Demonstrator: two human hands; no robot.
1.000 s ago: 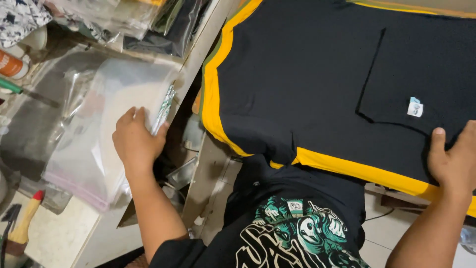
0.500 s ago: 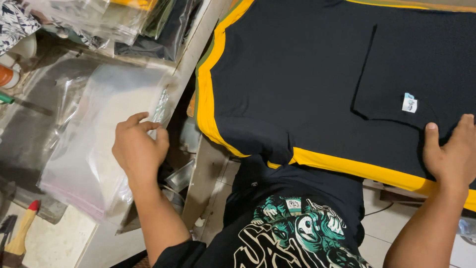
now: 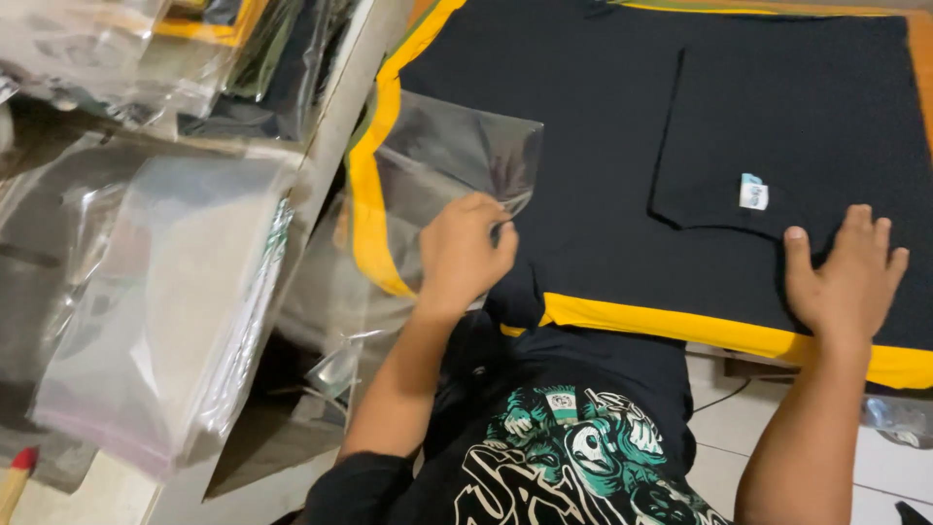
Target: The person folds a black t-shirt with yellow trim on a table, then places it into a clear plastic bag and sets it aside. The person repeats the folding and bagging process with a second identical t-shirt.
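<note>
Head view: your left hand (image 3: 465, 251) has left the bag stack (image 3: 165, 311) at left and now pinches one clear plastic bag (image 3: 457, 160) over the folded black shirt (image 3: 622, 146); your right hand (image 3: 844, 277) stays pressed flat there.

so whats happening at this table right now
A person leans over a table with a black cloth surface edged in yellow. Their left hand holds a clear plastic bag over the near left corner of it. Their right hand lies flat on a folded black shirt with a small neck label. A stack of clear plastic bags sits off to the left.
</note>
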